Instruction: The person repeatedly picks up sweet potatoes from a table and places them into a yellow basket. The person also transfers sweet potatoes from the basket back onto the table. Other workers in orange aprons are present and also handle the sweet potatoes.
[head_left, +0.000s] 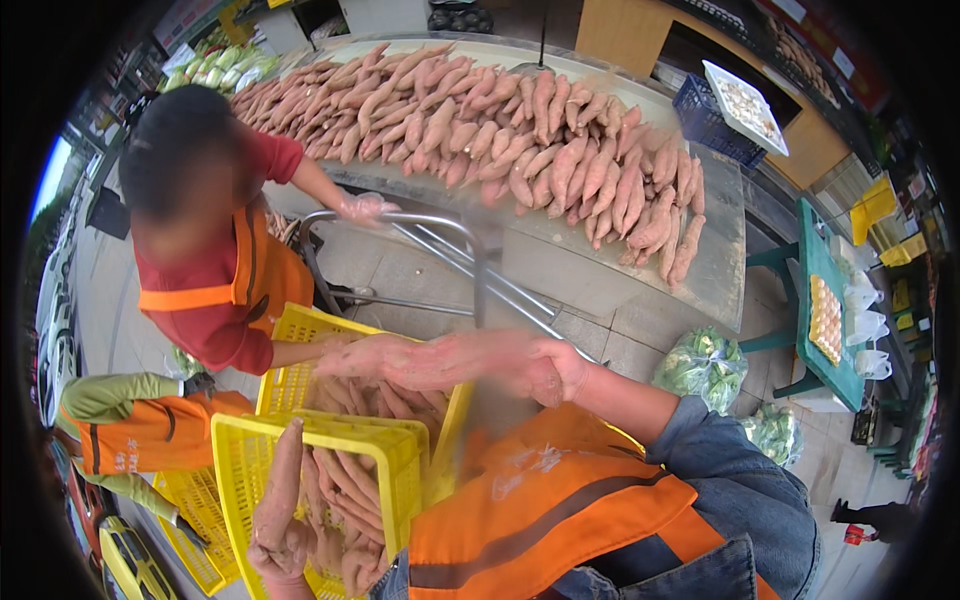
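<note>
My right hand (561, 366) grips a large, long sweet potato (420, 364), held out sideways above a yellow plastic crate (289, 326). A smear on the view blurs part of it near my fingers. Low on the left, my left hand (281, 553) is closed around the lower end of another sweet potato (276, 487), which points upward over a nearer yellow crate (322, 427). Both crates contain sweet potatoes. A broad pile of sweet potatoes (480, 139) covers much of the display table (709, 277) beyond.
A co-worker in an orange apron (277, 277) rests one gloved hand on a metal cart handle (442, 219). Another person (142, 427) reaches toward a yellow crate (196, 517). Bagged greens (701, 367) lie on the floor near a green table (814, 247) bearing an egg tray (825, 319).
</note>
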